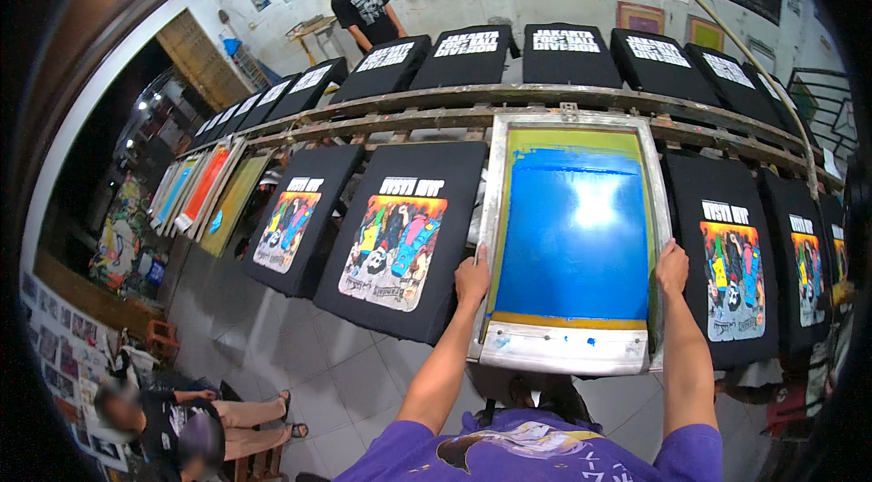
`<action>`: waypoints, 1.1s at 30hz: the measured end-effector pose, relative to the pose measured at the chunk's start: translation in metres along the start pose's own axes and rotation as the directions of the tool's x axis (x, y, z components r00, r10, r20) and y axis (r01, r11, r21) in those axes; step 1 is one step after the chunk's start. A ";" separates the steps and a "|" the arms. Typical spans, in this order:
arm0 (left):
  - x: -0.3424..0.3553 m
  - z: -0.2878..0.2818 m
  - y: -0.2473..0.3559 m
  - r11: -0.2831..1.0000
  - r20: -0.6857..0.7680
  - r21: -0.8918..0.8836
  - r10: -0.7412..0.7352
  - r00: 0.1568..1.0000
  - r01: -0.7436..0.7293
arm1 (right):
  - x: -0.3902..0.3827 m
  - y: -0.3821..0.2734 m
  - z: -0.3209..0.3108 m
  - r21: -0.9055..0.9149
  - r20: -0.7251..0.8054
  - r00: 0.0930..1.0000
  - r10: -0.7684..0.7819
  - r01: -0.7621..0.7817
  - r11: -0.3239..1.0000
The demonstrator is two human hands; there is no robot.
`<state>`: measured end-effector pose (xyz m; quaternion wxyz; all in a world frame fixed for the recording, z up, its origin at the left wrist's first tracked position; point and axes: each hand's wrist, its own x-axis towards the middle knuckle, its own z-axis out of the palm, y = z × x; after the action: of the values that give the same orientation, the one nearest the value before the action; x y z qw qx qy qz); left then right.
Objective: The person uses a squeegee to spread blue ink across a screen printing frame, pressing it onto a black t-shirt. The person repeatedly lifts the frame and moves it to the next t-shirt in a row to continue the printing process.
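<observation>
Just right of a black printed cloth (436,182), our left hand (471,279) grips the side rail of the framed screen (574,255). We judge its frame stiff and manageable, best held by both rails; its blue face looks slick, its mesh delicate. Our right hand (672,269) grips the opposite rail, near another black cloth (690,187).

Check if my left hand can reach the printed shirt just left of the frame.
Probably yes, once the left hand lets go of the frame: the shirt lies close beside it, with nothing visible between.
</observation>
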<state>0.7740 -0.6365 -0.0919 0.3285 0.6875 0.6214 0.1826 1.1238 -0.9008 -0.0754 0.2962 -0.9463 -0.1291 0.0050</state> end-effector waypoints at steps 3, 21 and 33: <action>-0.007 -0.002 0.011 1.000 0.033 -0.025 0.018 0.999 -0.017 | 0.009 0.011 0.004 -0.043 -0.009 0.999 -0.031 0.031 0.999; -0.001 0.004 0.001 0.999 -0.021 -0.038 0.027 0.999 -0.028 | 0.011 0.016 0.002 0.099 0.025 0.999 0.039 -0.041 0.994; -0.002 0.002 -0.001 0.998 -0.083 -0.028 0.055 0.995 -0.057 | 0.000 -0.001 -0.004 0.033 -0.020 0.999 0.044 -0.044 0.998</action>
<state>0.7741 -0.6389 -0.0932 0.3079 0.6915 0.6121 0.2290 1.1240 -0.9020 -0.0712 0.3128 -0.9440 -0.1051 0.0040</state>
